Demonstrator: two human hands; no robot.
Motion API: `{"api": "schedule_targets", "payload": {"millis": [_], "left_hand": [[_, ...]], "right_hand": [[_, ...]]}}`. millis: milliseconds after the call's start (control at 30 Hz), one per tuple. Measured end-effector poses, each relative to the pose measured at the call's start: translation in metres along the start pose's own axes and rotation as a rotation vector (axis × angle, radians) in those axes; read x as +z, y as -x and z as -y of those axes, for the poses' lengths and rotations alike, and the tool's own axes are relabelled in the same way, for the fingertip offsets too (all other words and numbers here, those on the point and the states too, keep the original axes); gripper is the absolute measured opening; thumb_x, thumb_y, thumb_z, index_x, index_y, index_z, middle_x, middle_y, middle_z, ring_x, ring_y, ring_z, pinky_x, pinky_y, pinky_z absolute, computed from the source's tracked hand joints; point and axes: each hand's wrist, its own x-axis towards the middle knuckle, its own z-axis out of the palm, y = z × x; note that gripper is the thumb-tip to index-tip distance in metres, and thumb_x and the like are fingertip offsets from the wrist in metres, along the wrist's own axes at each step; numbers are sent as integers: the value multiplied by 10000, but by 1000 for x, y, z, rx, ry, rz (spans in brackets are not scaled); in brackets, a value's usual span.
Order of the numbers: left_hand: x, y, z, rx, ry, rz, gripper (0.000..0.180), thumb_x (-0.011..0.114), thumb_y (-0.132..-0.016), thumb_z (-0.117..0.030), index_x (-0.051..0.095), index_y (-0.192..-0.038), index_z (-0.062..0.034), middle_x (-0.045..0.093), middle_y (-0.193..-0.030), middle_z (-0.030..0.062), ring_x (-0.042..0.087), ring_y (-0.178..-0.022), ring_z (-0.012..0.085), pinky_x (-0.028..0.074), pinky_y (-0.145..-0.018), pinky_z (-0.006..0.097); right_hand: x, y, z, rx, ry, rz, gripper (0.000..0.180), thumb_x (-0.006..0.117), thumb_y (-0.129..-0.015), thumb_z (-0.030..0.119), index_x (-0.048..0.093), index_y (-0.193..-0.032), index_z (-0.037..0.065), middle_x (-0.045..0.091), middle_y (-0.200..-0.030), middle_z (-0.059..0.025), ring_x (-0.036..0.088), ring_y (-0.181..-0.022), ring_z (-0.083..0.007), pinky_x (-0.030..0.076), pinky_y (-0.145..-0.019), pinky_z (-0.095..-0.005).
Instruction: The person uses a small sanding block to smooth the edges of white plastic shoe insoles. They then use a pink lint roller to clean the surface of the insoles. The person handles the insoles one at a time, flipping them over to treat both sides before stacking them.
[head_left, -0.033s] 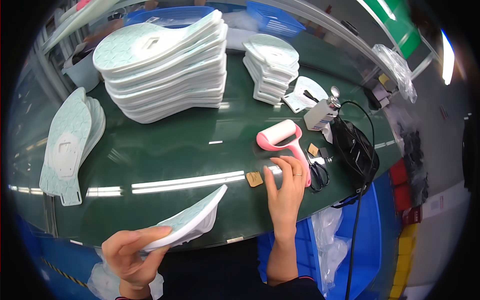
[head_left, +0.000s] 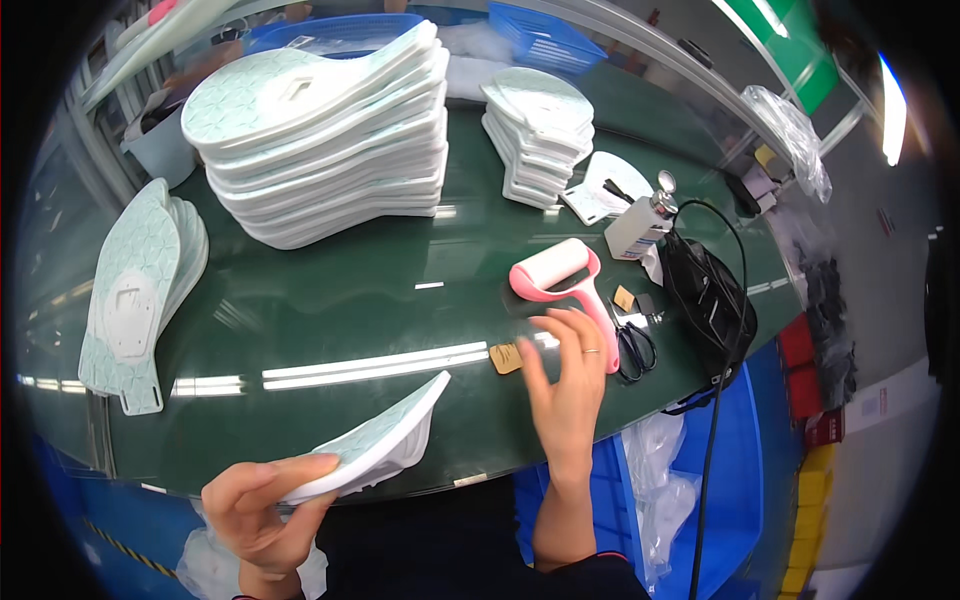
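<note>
My left hand [head_left: 268, 510] grips a small white molded panel [head_left: 395, 440] with a pale green patterned face. The panel is tilted over the table's near edge, its thin end pointing up and right. My right hand [head_left: 568, 385] is open above the table, thumb and fingers apart, with nothing between them. Beside its thumb lies a tan square piece [head_left: 507, 358]. A pink-handled lint roller [head_left: 560, 268] rests just beyond that hand, its handle passing behind the fingers. Dark-handled scissors [head_left: 635, 352] lie to the right.
Tall stacked panels [head_left: 320, 160] stand at the back, with a smaller stack [head_left: 535, 135] to their right and more panels [head_left: 130, 290] at left. A pump bottle [head_left: 640, 228] and a black pouch [head_left: 708, 300] sit at right. A blue bin [head_left: 735, 470] stands below the table edge.
My right hand has shifted slightly left, its thumb now closer to the tan square. The left hand keeps its hold on the panel. The whole view has moved slightly.
</note>
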Motion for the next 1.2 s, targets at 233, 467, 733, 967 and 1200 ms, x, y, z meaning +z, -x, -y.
{"api": "schedule_targets", "payload": {"millis": [233, 467, 733, 967, 1200], "left_hand": [[12, -11, 2, 192, -81, 37, 444, 708, -662, -10, 441, -1011, -77, 666, -752, 85, 660, -698, 207, 498, -709, 319], [-4, -3, 10, 174, -46, 79, 535, 726, -636, -13, 419, -1070, -77, 630, -796, 84, 608, -729, 203, 368, -914, 471], [8, -13, 10, -241, 56, -186, 976, 572, -697, -631, 222, -1329, 27, 290, -1349, 176, 322, -1233, 274, 236, -1020, 390], [-9, 24, 49, -326, 255, -301, 920, 608, -743, -525, 210, -1322, 69, 339, -1300, 154, 366, -1182, 215, 275, -984, 344], [-7, 15, 38, -386, 271, -210, 876, 626, -748, -484, 244, -1308, 71, 381, -1250, 130, 387, -1153, 204, 277, -970, 324]], "right_hand": [[-19, 4, 63, -404, -702, 499, 582, 717, -647, 115, 492, -1181, 63, 542, -1090, -98, 450, -1120, -299, 324, -990, -443], [-5, 6, 65, -388, -959, 524, 425, 647, -668, -8, 571, -1081, 60, 605, -907, -53, 579, -883, -233, 436, -906, -395], [-8, 9, 63, 97, -1304, 400, 350, 654, -678, -77, 606, -1014, 11, 623, -993, -114, 568, -984, -223, 432, -894, -347], [-4, 17, 70, 255, -1404, 546, 344, 652, -713, -59, 592, -1046, 6, 589, -1066, -106, 528, -981, -172, 424, -850, -281], [-3, 19, 70, 293, -1377, 503, 318, 666, -756, 62, 593, -1065, 40, 555, -868, -15, 514, -819, -84, 422, -709, -217]]}}
